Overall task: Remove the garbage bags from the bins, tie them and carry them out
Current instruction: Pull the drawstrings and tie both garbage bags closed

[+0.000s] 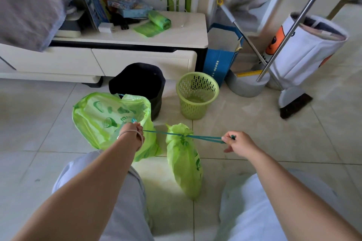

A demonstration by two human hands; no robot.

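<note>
Writing: white characters down the side of the blue paper shopping bag (219, 64), too small to read; darker green print on both garbage bags, blurred, can't make it out either.
Bags: two, light green thin plastic. Small cinched green garbage bag (184, 160) standing on the tile floor (254, 133) between the knees, neck bunched tight. Bigger open-mouthed green garbage bag (105, 117) slumped just beside it on the left, touching the black bin.
Cord: teal drawstring (203, 137) pulled taut sideways across the small bag's neck, one end in each hand.
Left hand (135, 130): clenched round the left end of the drawstring, thin bangle on the wrist.
Right hand (236, 141): pinching the right end, teal bit poking out past the thumb, other fingers curled.
Bins: two. Black round fabric-looking bin (141, 84), no liner visible. Light green perforated plastic basket (196, 98), bare inside, just right of the black one.
Spare: one roll of green bags (156, 22), partly unrolled on the white low cabinet surface (176, 35).
Corner stuff: one broom (293, 103), one grey dustpan (244, 86), one white fabric hamper with an orange fish print (305, 49).
</note>
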